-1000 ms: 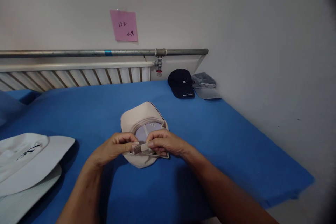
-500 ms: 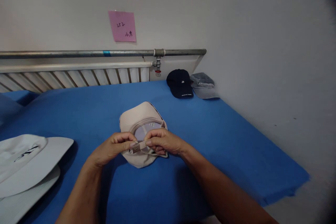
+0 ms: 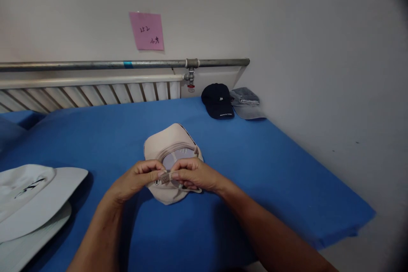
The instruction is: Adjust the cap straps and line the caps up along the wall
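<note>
A beige baseball cap lies on the blue cover with its inside facing up and its brim pointing away from me. Its back strap is pinched from both sides. My left hand is closed on the strap's left part, thumb on top, beside a small metal eyelet. From the right, my right hand grips the strap between thumb and fingers, close to the left fingertips. The fingers hide part of the strap and the cap's opening.
White caps are stacked at the left edge. A dark navy cap and a grey cap sit at the far right by the wall. Behind the blue-covered surface run a radiator and a metal pipe.
My right hand has slid slightly left along the strap, closer to my left hand. The left hand keeps its pinch, and the view has shifted a little.
</note>
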A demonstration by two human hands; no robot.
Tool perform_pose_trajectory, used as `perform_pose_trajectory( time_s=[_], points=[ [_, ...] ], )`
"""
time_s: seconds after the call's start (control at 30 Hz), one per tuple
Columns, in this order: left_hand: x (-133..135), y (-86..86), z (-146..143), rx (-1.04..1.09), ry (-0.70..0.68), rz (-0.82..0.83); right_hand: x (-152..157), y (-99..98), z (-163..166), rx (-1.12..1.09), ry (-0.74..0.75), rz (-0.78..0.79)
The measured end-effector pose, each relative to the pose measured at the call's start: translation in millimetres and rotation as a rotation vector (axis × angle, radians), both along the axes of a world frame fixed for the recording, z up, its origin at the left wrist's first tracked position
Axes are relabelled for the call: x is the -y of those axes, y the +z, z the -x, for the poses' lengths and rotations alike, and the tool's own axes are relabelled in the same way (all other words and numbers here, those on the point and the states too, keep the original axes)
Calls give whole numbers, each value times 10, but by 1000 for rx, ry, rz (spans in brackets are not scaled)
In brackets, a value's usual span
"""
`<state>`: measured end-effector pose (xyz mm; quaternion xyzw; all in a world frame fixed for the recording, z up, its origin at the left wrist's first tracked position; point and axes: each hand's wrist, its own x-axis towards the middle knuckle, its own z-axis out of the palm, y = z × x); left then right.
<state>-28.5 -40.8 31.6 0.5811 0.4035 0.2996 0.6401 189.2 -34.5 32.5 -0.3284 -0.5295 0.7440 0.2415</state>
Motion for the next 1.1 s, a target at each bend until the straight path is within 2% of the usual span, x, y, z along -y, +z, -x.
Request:
perform_pose_trajectory(
  time_s=[0.23, 0.47, 0.67, 0.97, 1.1],
  points=[
    [5, 7, 7, 18, 37, -20, 1, 24, 3, -2, -151, -44],
    [17, -3, -31, 27, 21, 39, 59, -7, 99, -35, -137, -44],
    [14, 5, -15, 23, 62, 25, 69, 81, 32, 12, -177, -159],
    [31, 25, -53, 17, 49, 41, 76, 50, 59, -25, -162, -216],
    [41, 57, -41, 36, 59, 46, 102, 138, 36, 16, -144, -333]
  ],
)
